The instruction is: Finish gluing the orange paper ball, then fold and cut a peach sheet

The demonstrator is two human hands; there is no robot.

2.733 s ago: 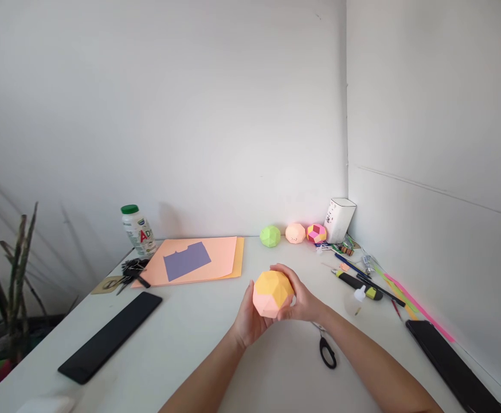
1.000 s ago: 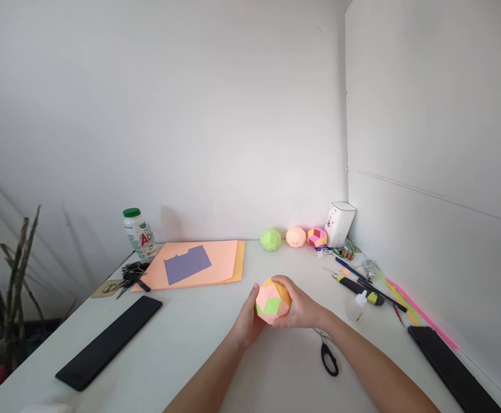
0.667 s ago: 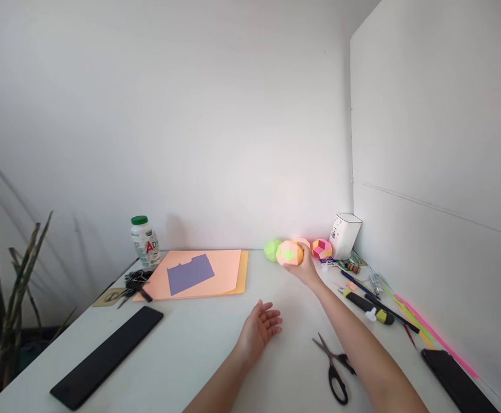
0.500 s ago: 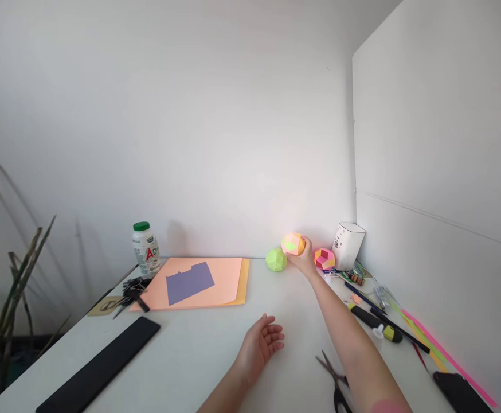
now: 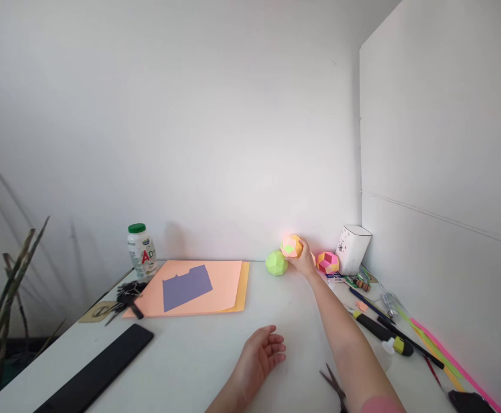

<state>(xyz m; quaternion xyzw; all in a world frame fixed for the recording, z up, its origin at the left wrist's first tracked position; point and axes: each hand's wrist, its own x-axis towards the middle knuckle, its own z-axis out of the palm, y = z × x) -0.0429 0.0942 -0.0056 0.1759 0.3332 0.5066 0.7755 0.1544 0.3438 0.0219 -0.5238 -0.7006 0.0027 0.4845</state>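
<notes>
R hand (image 5: 304, 261) grips multicol. ball (image 5: 290, 246), just right of green ball (image 5: 277, 263); contact betw. balls unclear. L hand (image 5: 259, 357), fingers half-curled, on near side of green ball. Peach sheet (image 5: 226, 281) left of green ball; white box (image 5: 353, 250) well right; scissors (image 5: 339, 393) near-right, partly cut off.

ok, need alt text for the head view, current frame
A person's right hand holds a multicolored faceted ball near the back wall, beside a green faceted ball. The left hand is loosely curled, with scissors nearby on the white table. Peach sheets lie farther left.
</notes>
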